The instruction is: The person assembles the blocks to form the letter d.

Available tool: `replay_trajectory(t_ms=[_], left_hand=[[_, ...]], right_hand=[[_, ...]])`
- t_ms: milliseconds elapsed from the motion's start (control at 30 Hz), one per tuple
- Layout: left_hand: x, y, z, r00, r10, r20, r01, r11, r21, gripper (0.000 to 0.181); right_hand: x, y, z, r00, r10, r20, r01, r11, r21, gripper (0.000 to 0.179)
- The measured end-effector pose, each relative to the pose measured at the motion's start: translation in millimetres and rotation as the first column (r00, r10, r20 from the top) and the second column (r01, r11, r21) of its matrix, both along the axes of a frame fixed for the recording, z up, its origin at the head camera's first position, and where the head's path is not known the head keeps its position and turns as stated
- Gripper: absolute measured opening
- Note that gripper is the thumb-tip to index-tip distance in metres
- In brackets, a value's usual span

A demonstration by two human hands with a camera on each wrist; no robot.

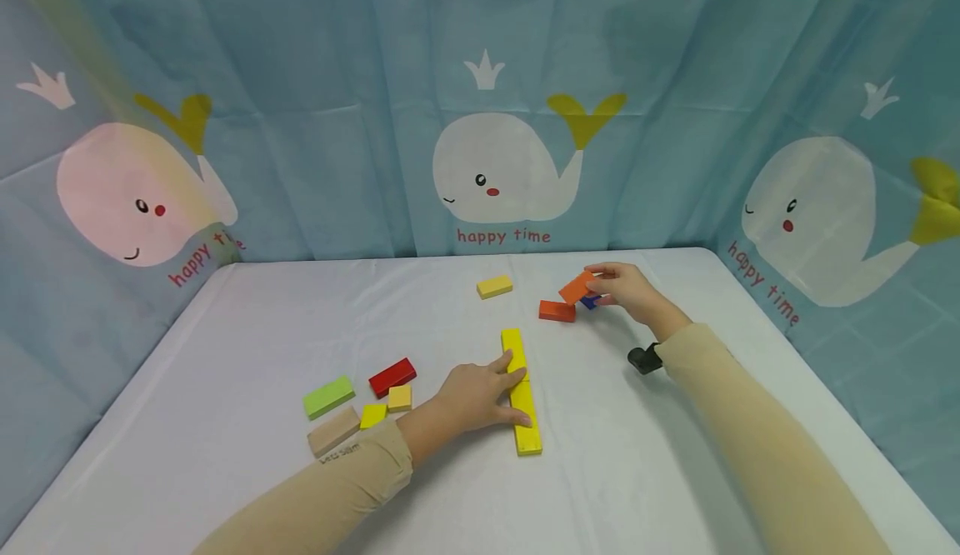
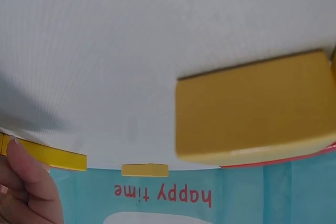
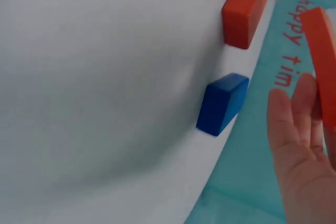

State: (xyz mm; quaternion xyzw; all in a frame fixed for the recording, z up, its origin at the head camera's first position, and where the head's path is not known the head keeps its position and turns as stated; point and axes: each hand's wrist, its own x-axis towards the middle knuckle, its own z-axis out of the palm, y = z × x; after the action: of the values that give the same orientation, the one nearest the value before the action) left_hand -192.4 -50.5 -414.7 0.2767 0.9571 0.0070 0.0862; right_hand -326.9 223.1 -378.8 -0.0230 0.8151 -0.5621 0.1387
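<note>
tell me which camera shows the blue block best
The right wrist view, where the blue block appears large and unobstructed. The head view shows only part, by the right hand; the left wrist view, none.

The left forearm slants inward, left grip low, back upward, fingers spread; the right forearm reaches farther forward — right grip raised and pinching.

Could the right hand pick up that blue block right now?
Probably not straight away: the right hand already holds an orange block, so it would likely need to set that down first. Otherwise the blue block looks reachable, lying close by with nothing on top.
</note>
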Motion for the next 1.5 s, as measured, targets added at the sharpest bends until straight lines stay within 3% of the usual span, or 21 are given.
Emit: replay_trajectory(t_ms=[600, 1067, 1300, 1500], left_hand=[[-0.2, 0.8, 0.8, 1.0, 0.0, 0.011, 0.0, 1.0, -0.009, 0.081], [-1.2, 1.6, 0.8, 1.0, 0.006, 0.014, -0.005, 0.999, -0.04, 0.081], [-1.1, 1.4, 0.8, 1.0, 0.003, 0.005, -0.002, 0.999, -0.035, 0.082], [-1.4, 1.8, 0.4, 1.0, 0.0, 0.002, 0.0, 0.999, -0.036, 0.081]], right_hand=[[-8.3, -38.8, -6.3, 0.994, -0.085, 0.064, 0.094, 0.982, -0.162, 0.043], [-15.3, -73.3, -10.4, 0.993, -0.066, 0.098, 0.078, 0.989, -0.125, 0.038], [-15.7, -85.2, -13.1, 0.989, -0.074, 0.126, 0.093, 0.983, -0.158, 0.038], [-18.4, -92.8, -17.8, 0.993, -0.054, 0.105, 0.063, 0.994, -0.086, 0.036]])
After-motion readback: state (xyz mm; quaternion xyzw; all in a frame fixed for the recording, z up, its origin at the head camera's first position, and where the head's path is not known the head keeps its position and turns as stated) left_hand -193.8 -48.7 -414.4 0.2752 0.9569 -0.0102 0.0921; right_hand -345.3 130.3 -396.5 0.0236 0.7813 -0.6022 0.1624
